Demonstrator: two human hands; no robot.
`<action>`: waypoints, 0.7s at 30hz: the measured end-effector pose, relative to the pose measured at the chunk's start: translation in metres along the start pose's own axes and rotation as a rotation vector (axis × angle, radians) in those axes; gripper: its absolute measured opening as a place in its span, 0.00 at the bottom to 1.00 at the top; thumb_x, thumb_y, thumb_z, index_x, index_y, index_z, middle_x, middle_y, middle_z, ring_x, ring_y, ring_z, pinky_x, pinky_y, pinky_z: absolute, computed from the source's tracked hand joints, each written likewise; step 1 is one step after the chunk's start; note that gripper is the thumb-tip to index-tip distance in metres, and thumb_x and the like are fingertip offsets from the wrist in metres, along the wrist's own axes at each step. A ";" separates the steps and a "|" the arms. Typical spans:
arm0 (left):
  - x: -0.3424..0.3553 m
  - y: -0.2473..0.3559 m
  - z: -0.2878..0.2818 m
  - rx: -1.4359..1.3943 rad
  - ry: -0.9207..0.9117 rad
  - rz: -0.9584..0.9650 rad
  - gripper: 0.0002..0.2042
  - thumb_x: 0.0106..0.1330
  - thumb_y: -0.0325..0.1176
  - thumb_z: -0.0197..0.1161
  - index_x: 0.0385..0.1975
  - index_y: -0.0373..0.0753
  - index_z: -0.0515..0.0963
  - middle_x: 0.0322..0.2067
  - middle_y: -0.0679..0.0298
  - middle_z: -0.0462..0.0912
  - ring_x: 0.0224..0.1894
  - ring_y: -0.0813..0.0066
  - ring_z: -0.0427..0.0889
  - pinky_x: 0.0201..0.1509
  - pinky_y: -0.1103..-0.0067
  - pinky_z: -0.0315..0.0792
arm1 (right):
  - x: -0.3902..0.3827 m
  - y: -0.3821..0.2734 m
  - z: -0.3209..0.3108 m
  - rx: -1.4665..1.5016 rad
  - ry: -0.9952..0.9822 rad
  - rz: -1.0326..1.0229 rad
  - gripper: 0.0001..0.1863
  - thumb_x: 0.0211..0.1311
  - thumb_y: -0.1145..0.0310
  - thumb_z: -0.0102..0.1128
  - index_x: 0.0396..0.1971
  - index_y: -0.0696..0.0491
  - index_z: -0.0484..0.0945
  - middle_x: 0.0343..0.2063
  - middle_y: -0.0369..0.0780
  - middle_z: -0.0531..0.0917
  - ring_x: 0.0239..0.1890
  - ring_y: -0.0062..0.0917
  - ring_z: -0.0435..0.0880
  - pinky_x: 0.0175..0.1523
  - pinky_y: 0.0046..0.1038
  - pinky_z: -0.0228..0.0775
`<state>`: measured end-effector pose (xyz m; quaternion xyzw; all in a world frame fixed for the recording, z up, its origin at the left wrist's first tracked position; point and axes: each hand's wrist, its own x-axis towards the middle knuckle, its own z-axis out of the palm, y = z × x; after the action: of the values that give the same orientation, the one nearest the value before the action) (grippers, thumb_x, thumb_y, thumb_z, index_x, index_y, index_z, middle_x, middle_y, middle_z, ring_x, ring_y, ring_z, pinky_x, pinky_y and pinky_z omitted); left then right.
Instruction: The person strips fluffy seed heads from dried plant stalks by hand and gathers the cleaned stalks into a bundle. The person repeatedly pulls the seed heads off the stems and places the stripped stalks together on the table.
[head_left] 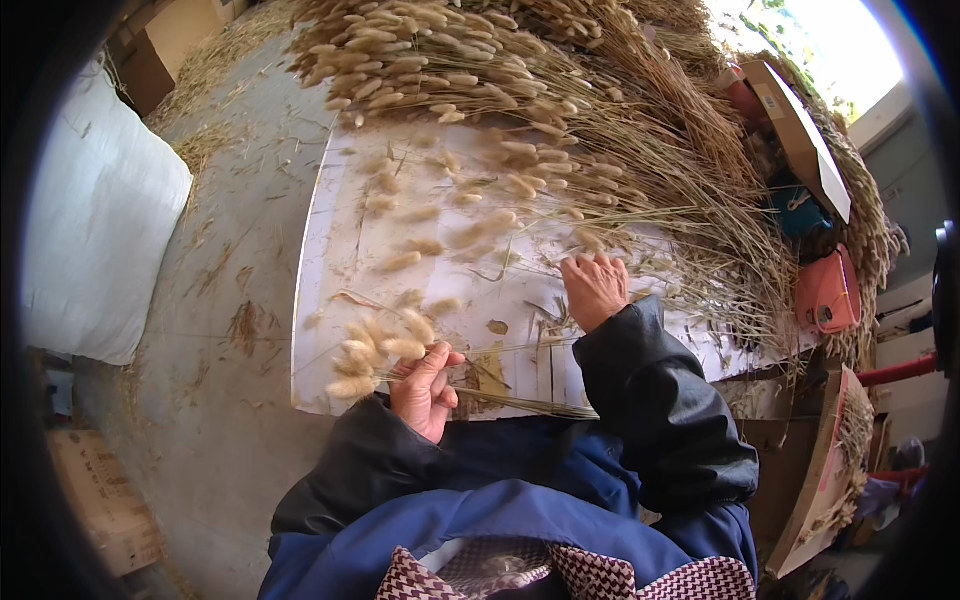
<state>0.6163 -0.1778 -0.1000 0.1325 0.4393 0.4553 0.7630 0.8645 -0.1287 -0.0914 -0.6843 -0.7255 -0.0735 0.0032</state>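
My left hand [424, 402] is closed around a small bunch of dried bunny tail grass [362, 358] near the front left edge of a white tabletop [318, 240]. The fluffy heads point left, and the stems [520, 403] run rightward past my body. My right hand [597, 290] is farther forward on the tabletop, its fingers curled down among loose stems; what they pinch is hidden. Just beyond both hands lie scattered single grass heads [402, 261].
A large heap of dried bunny tail grass [430, 65] covers the far side, its stems [690, 200] trailing right. At the right are a pink container [828, 292] and a cardboard box [800, 135]. A white sack [105, 215] stands left on the straw-littered floor [215, 300].
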 end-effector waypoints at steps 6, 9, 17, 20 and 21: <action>0.008 0.000 -0.004 -0.013 -0.004 -0.025 0.03 0.61 0.31 0.60 0.31 0.41 0.76 0.26 0.64 0.79 0.13 0.91 0.59 0.14 0.87 0.63 | 0.001 0.033 -0.018 0.212 -0.041 0.080 0.04 0.53 0.69 0.55 0.28 0.47 0.78 0.31 0.36 0.80 0.40 0.32 0.77 0.43 0.36 0.66; 0.012 0.001 -0.004 -0.017 -0.004 -0.016 0.02 0.61 0.31 0.60 0.31 0.41 0.76 0.26 0.64 0.79 0.12 0.91 0.59 0.14 0.87 0.62 | -0.003 0.059 -0.033 0.624 0.216 0.057 0.06 0.54 0.68 0.55 0.28 0.52 0.79 0.26 0.43 0.80 0.32 0.39 0.79 0.38 0.36 0.70; 0.014 0.001 -0.002 0.013 -0.039 -0.006 0.02 0.62 0.32 0.59 0.30 0.43 0.77 0.25 0.68 0.80 0.12 0.91 0.55 0.14 0.88 0.57 | 0.015 0.079 0.000 0.247 0.169 0.308 0.08 0.56 0.65 0.53 0.33 0.51 0.75 0.25 0.45 0.80 0.32 0.41 0.79 0.35 0.41 0.69; 0.014 0.003 -0.001 0.022 -0.042 -0.003 0.03 0.62 0.32 0.59 0.30 0.43 0.76 0.25 0.68 0.79 0.12 0.90 0.55 0.14 0.88 0.57 | 0.021 0.069 -0.003 0.182 0.250 0.198 0.09 0.53 0.68 0.54 0.34 0.53 0.75 0.26 0.44 0.80 0.32 0.39 0.79 0.36 0.38 0.70; 0.014 0.004 0.000 0.017 -0.015 -0.006 0.03 0.61 0.32 0.59 0.30 0.42 0.76 0.25 0.68 0.79 0.12 0.90 0.55 0.14 0.88 0.57 | 0.021 0.063 -0.005 0.233 0.271 0.167 0.08 0.52 0.69 0.54 0.33 0.53 0.75 0.26 0.44 0.80 0.32 0.39 0.79 0.36 0.38 0.70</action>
<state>0.6168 -0.1647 -0.1056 0.1412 0.4380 0.4484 0.7663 0.9254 -0.1055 -0.0781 -0.7210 -0.6626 -0.0798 0.1862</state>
